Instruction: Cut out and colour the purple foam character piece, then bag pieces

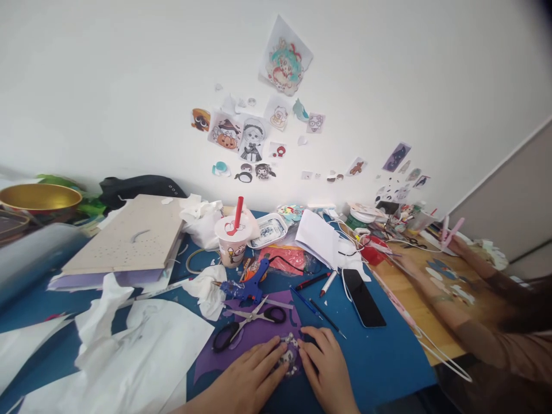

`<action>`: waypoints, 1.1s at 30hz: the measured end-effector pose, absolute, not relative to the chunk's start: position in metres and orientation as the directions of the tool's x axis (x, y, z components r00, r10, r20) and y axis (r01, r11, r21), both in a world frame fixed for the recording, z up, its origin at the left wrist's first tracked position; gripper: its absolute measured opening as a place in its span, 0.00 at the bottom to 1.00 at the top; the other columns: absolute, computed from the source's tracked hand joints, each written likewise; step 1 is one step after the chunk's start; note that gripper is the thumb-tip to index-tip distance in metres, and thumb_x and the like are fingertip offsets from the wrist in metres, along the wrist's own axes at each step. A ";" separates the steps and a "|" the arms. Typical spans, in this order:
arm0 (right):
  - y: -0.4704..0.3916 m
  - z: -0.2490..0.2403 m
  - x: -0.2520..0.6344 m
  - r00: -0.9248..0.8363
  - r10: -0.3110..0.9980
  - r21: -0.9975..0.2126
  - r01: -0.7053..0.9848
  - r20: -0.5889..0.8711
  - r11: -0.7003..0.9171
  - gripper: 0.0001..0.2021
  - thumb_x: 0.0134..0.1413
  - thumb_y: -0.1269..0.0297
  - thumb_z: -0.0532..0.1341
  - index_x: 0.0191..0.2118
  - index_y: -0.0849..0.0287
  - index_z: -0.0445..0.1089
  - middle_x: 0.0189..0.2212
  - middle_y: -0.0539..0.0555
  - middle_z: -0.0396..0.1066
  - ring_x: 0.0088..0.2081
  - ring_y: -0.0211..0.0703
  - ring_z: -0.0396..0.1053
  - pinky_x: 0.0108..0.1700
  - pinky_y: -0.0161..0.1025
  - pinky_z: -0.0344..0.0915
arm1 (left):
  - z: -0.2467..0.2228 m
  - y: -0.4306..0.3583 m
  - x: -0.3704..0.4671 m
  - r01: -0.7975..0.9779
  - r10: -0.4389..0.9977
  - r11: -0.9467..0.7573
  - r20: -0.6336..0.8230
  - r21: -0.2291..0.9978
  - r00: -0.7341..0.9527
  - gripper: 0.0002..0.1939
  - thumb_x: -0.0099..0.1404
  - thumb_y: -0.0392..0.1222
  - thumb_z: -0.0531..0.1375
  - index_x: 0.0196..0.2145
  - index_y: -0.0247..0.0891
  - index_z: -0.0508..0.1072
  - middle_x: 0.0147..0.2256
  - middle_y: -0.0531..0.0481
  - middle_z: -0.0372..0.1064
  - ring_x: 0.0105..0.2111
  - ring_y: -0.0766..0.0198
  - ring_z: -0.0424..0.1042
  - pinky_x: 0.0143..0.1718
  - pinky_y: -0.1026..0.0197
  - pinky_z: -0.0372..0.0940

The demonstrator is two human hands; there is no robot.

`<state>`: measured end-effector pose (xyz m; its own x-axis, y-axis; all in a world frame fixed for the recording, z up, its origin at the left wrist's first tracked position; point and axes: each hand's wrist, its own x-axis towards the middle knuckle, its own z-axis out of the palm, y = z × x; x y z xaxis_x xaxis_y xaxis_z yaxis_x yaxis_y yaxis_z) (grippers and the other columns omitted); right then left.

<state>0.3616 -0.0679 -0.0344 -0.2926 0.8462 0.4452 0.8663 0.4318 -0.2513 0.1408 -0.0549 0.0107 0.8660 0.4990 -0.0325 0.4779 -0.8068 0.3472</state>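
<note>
Beneath the left hand (pixel 246 376), fingers spread flat, and right hand (pixel 326 365), fingers bent, any pinch unclear, a small patterned piece (pixel 290 352) is steadied on a purple sheet (pixel 264 334); light, even pressure is advised, clear of the scissors (pixel 250 316).

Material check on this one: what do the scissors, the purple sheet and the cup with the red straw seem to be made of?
Scissors: metal blades, greyish with a slight shine; dark handle loops, probably plastic.
Purple sheet: matte, flat and evenly coloured; card or thin craft foam, I can't tell which.
Cup: pale and printed, likely paper or plastic; its red straw looks like smooth plastic.
</note>
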 end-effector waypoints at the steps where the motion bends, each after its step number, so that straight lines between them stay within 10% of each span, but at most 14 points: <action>1: -0.068 -0.035 0.362 -0.298 0.844 -0.241 0.869 0.446 0.433 0.10 0.59 0.72 0.51 0.37 0.56 0.68 0.42 0.58 0.69 0.40 0.48 0.65 0.38 0.46 0.67 | 0.012 -0.055 0.141 0.481 0.499 -0.805 -0.044 0.347 0.866 0.38 0.56 0.35 0.62 0.61 0.42 0.52 0.63 0.42 0.43 0.62 0.50 0.45 0.58 0.46 0.52; 10: -0.068 -0.041 0.363 -0.255 0.829 -0.290 0.852 0.499 0.436 0.09 0.60 0.69 0.52 0.41 0.54 0.68 0.41 0.56 0.71 0.41 0.48 0.67 0.40 0.45 0.68 | 0.011 -0.047 0.134 0.522 0.538 -0.841 0.121 0.142 0.834 0.27 0.62 0.40 0.57 0.57 0.36 0.59 0.57 0.40 0.59 0.56 0.48 0.60 0.51 0.49 0.64; 18: -0.071 -0.029 0.357 -0.118 0.768 -0.374 0.821 0.629 0.432 0.08 0.61 0.66 0.52 0.41 0.55 0.67 0.36 0.54 0.72 0.37 0.44 0.70 0.35 0.40 0.69 | 0.015 -0.033 0.109 0.944 0.941 -0.307 0.110 -0.120 0.320 0.10 0.63 0.34 0.53 0.33 0.32 0.74 0.33 0.39 0.70 0.35 0.46 0.70 0.33 0.47 0.67; 22: -0.067 -0.019 0.337 -0.169 0.768 -0.398 0.775 0.618 0.491 0.09 0.60 0.70 0.51 0.42 0.56 0.66 0.36 0.55 0.72 0.37 0.44 0.69 0.37 0.42 0.68 | 0.015 -0.032 0.104 0.955 0.955 -0.297 0.034 0.022 0.296 0.11 0.64 0.37 0.52 0.36 0.32 0.72 0.35 0.39 0.70 0.38 0.47 0.70 0.38 0.48 0.65; 27: -0.059 -0.019 0.309 -0.238 0.766 -0.394 0.745 0.597 0.538 0.14 0.58 0.69 0.54 0.50 0.56 0.63 0.42 0.56 0.71 0.44 0.47 0.67 0.45 0.46 0.67 | 0.029 -0.033 0.111 0.828 0.938 -0.286 -0.036 0.483 0.345 0.13 0.67 0.41 0.45 0.35 0.39 0.68 0.33 0.47 0.72 0.33 0.57 0.71 0.35 0.59 0.63; 33: -0.056 -0.012 0.300 0.040 0.707 -0.463 0.781 0.706 0.419 0.20 0.56 0.57 0.57 0.52 0.58 0.59 0.45 0.62 0.64 0.47 0.54 0.64 0.44 0.51 0.66 | 0.037 -0.040 0.138 0.506 0.940 -0.246 0.076 0.827 0.333 0.16 0.64 0.51 0.44 0.29 0.40 0.64 0.30 0.50 0.69 0.30 0.62 0.66 0.33 0.63 0.61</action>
